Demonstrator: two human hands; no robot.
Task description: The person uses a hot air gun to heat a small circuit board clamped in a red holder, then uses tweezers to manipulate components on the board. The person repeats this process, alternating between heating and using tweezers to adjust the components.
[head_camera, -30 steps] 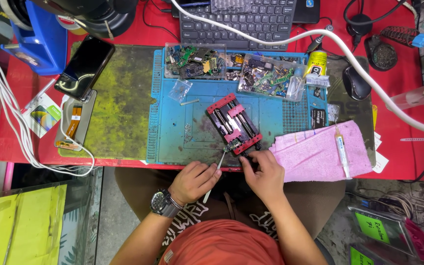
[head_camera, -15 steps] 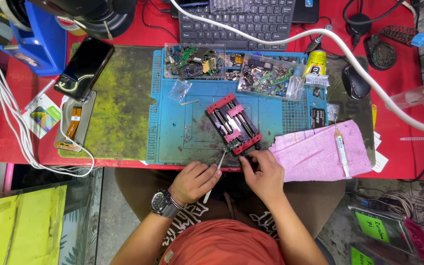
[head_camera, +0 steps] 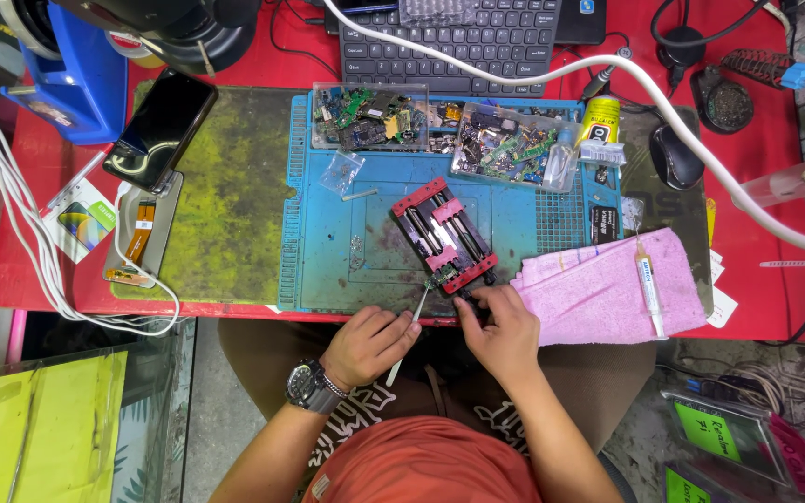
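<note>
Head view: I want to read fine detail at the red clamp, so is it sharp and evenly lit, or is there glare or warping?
Head view: evenly lit, soft shadows; the red clamp and both hands, left hand and right hand, are fairly sharp; the phone screen shows a mild reflection; the board in the clamp is too small to read; edges bend slightly.

Bare forearms, a dark metal wristwatch (head_camera: 309, 385) on the left wrist, and an orange-red shirt (head_camera: 426, 463).
</note>
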